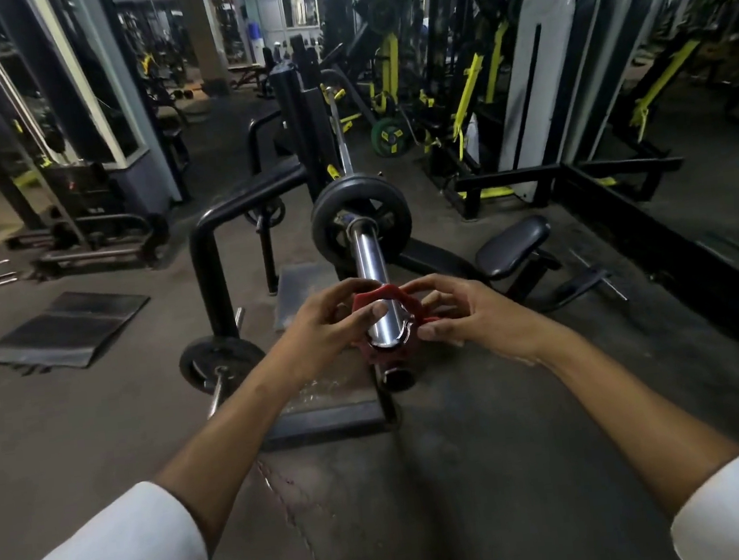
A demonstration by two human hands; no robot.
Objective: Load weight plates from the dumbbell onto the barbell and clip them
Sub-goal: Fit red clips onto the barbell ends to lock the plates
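Both hands are gripping a red barbell clip (386,323) that is sitting around the near end of the barbell sleeve (371,270). The left hand (323,330) is pinching the clip's left side, thumb laid over its front edge; the right hand (466,310) is curling its fingers around the right side. Beyond the clip, farther along the sleeve, black weight plates (362,226) are resting against the collar, well apart from the clip, with bare chrome showing between them. The bar is lying across a black bench rack (294,105). Left of the sleeve and lower, on the gym floor, a dumbbell (217,368) is lying with one black plate on its near end. Right of the sleeve, a small padded seat (514,246) is standing on the floor.

Judging from this moment, the clip is only starting onto the sleeve and has yet to be slid up to the plates. Risks appear plain: if the clip is locked where it is now, the plates would be free to shift along the open chrome; if it is tilted while being pushed, it could bind on the sleeve; and a finger caught between clip and plate could be nipped at the end of the slide. Whether the clip's latch is open cannot be told, as fingers are covering it.
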